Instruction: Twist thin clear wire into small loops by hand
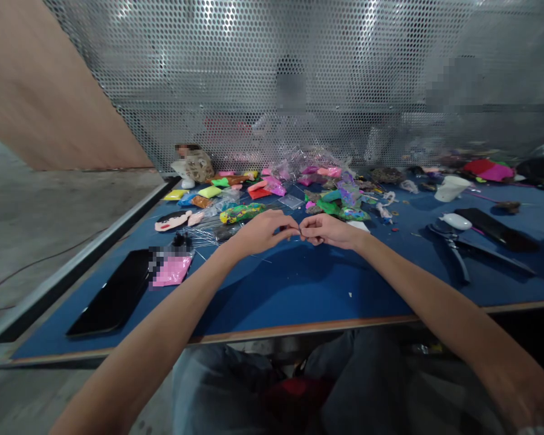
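Note:
Above the blue table (pixel 272 302), my left hand (pixel 272 229) and my right hand (pixel 324 231) meet at their fingertips near the middle of the view. Both are closed in a pinch. Something tiny and dark sits between the fingertips, too small to name. Just behind my left hand lies a yellow and green patterned piece (pixel 241 212). Behind my right hand are green and purple clay-like pieces (pixel 329 205) and a white scrap, partly covered by that hand.
At the left lie a black tablet-like slab (pixel 113 293), a pink packet (pixel 173 270), a face-shaped piece (pixel 172 221) and thin wires (pixel 202 235). Pliers (pixel 456 254), a black phone-like object (pixel 498 229) and a white cup (pixel 452 188) are at the right. A perforated metal panel (pixel 254 72) stands behind.

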A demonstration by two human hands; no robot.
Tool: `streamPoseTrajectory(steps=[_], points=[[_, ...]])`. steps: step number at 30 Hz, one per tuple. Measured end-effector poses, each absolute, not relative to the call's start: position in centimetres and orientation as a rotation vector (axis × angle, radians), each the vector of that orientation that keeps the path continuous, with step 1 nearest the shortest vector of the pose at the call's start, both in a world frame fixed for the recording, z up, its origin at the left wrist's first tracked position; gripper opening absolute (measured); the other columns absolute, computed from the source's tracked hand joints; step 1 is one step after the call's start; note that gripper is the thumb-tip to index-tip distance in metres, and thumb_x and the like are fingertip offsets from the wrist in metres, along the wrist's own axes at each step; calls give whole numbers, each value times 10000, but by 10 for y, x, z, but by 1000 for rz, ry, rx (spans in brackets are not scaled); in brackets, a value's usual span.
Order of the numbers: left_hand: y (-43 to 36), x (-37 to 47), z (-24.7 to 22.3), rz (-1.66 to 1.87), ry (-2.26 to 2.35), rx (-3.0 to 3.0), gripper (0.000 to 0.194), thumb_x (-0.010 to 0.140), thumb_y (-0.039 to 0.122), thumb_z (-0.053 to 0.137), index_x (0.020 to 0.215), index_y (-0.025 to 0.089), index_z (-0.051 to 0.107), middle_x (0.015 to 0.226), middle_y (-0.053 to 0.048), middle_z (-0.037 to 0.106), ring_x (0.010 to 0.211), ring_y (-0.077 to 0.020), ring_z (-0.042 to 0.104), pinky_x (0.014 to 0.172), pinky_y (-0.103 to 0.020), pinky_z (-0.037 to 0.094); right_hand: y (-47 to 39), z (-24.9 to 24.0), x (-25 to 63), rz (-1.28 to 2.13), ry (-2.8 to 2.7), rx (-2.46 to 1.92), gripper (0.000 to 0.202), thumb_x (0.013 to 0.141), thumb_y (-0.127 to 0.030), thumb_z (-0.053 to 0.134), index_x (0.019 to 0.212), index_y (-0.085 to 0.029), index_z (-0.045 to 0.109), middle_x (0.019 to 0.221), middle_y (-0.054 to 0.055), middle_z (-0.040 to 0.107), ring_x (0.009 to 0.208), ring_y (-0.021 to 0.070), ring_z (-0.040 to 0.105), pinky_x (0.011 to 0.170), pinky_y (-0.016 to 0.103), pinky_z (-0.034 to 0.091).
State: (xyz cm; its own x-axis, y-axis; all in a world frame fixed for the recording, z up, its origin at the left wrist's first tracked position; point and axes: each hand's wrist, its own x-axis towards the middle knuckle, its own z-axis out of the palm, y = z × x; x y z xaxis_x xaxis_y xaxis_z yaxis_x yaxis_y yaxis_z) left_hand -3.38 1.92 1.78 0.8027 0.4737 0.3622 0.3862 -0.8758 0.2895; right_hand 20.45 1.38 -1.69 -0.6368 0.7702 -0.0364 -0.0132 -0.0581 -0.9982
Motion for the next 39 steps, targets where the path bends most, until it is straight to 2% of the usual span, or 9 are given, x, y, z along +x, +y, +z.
streamPoseTrajectory(steps=[4, 9, 14, 22, 25, 29, 31, 35, 39], points=[[17, -32, 17, 616, 683, 2786, 281, 1021, 376, 479, 1020, 219, 712, 830, -40, 718, 803, -183, 631, 790, -290, 425, 15, -19, 205, 1735, -1631, -853, 359, 742, -426, 845, 885, -140, 684, 810, 33, 678, 545, 55, 449, 472, 209, 277], [14, -29, 14, 647, 691, 2667, 305, 1032, 371, 447, 1013, 208, 704, 691, -1, 671, 601, -128, 589, 665, -244, 404, 17, -22, 202, 1711, -1567, -853, 374, 706, -417, 867, 878, -136, 690, 801, 36, 673, 530, 46, 392, 467, 213, 240], [13, -26, 10, 782, 772, 2509, 328, 1023, 397, 453, 894, 192, 675, 623, 18, 643, 512, -100, 535, 601, -225, 394, 17, -25, 195, 1579, -1541, -844, 383, 711, -465, 850, 853, -157, 673, 788, 10, 640, 541, 52, 355, 473, 213, 222], [11, -13, 1, 867, 781, 1886, 336, 955, 487, 560, 836, 174, 584, 545, 47, 546, 407, -89, 506, 521, -235, 523, 12, -24, 183, 1154, -1594, -942, 395, 772, -553, 759, 845, -178, 658, 800, 8, 641, 641, 104, 486, 551, 233, 352], [13, -9, -3, 881, 777, 1700, 329, 935, 480, 602, 835, 168, 564, 562, 44, 553, 407, -80, 508, 536, -251, 558, 14, -25, 181, 1036, -1585, -925, 362, 793, -522, 746, 838, -170, 675, 834, 34, 683, 730, 143, 581, 646, 263, 439], [16, -11, -7, 892, 789, 1673, 354, 942, 513, 593, 866, 170, 556, 630, 22, 605, 448, -87, 560, 513, -226, 532, 17, -26, 184, 984, -1626, -876, 312, 811, -467, 743, 906, -173, 695, 904, 55, 722, 847, 176, 652, 799, 310, 495], [18, -12, -8, 904, 777, 1712, 377, 953, 543, 567, 890, 172, 560, 659, 12, 622, 476, -93, 579, 493, -209, 501, 18, -24, 187, 984, -1642, -893, 330, 801, -470, 748, 943, -176, 699, 916, 57, 725, 835, 175, 651, 774, 306, 497], [20, -15, -8, 940, 729, 1834, 407, 974, 565, 524, 927, 166, 587, 684, 1, 625, 517, -92, 574, 503, -200, 472, 15, -19, 191, 989, -1640, -936, 351, 825, -505, 710, 939, -173, 706, 842, 44, 718, 677, 137, 572, 626, 270, 447], [21, -17, -6, 949, 739, 1916, 413, 990, 562, 498, 928, 167, 600, 680, 9, 616, 519, -84, 545, 527, -200, 467, 12, -16, 191, 999, -1665, -932, 336, 857, -511, 675, 909, -180, 709, 819, 37, 715, 633, 125, 530, 613, 270, 441]])
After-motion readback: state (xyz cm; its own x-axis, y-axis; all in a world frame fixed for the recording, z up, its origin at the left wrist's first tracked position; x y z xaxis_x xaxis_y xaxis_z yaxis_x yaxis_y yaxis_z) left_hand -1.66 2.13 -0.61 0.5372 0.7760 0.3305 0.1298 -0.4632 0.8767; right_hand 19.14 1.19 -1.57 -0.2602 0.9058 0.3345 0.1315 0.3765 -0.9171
